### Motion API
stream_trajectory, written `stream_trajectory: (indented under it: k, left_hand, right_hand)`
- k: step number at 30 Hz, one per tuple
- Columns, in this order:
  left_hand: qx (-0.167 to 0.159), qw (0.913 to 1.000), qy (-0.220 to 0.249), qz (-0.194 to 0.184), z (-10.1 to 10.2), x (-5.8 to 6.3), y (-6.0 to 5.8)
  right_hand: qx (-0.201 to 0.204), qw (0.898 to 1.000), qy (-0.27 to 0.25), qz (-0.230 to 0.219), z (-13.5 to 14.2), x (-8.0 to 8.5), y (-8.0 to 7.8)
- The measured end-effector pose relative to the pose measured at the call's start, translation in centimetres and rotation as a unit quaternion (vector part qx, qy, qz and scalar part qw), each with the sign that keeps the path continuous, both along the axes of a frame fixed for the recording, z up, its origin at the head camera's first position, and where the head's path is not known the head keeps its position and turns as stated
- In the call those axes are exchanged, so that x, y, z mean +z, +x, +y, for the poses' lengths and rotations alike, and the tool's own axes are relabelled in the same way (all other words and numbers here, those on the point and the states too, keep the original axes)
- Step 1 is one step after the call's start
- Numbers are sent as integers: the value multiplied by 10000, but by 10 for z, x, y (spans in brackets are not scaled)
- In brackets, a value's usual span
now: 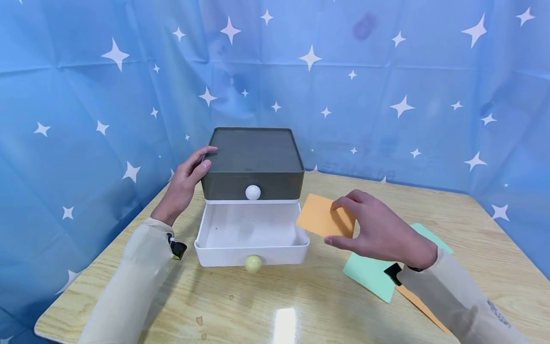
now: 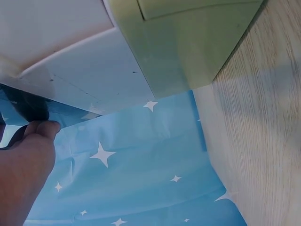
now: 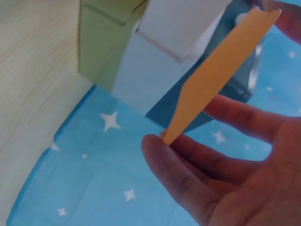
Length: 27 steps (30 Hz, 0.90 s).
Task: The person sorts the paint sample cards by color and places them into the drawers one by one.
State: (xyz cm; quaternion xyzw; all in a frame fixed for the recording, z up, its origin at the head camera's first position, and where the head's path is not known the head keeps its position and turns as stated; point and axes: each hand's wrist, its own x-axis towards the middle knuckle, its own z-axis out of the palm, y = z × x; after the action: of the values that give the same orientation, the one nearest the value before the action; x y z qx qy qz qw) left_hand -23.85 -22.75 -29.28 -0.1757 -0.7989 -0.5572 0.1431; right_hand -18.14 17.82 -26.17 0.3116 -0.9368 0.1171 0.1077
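A small drawer cabinet [image 1: 257, 149] stands on the table, with a dark grey top tier and a white knob [image 1: 253, 192]. Below it a white drawer [image 1: 275, 256] is pulled out, and only its bare inside shows; a pale green knob [image 1: 253, 263] is at its front. My left hand [image 1: 182, 184] rests against the cabinet's left side, fingertips at the top edge. Between thumb and fingers, my right hand [image 1: 382, 229] pinches an orange card [image 1: 315, 215], held beside the drawer's right edge. A green bottom tier [image 3: 101, 59] shows in the right wrist view.
Light green cards [image 1: 371, 276] lie on the wooden table [image 1: 240, 306] under the right forearm, with another orange card [image 1: 423, 306] partly hidden by the sleeve. A blue star-patterned curtain [image 1: 275, 48] hangs behind and to both sides.
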Motion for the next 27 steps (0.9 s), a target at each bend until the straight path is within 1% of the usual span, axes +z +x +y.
stream_trajectory:
  k: [7,11,20,24,27]
  left_hand:
    - [-37,10000,16,16,1,0,-1]
    - [-40,10000,38,33,1,0,-1]
    - [12,10000,7,41,-1,0,-1]
    - [11,10000,43,12,0,-1,0]
    - [38,10000,26,-7,1,-1,1]
  right_hand:
    - [518,9985,98,-119,-12,3,15]
    - [785,9968,50,-137,-20,6,18]
    - [1582,9869,-170,-267,-46,7,11]
    - [1745,9840,-261,-238,-58,6,8]
    - [1800,9832,-232,-193,-65,5,6]
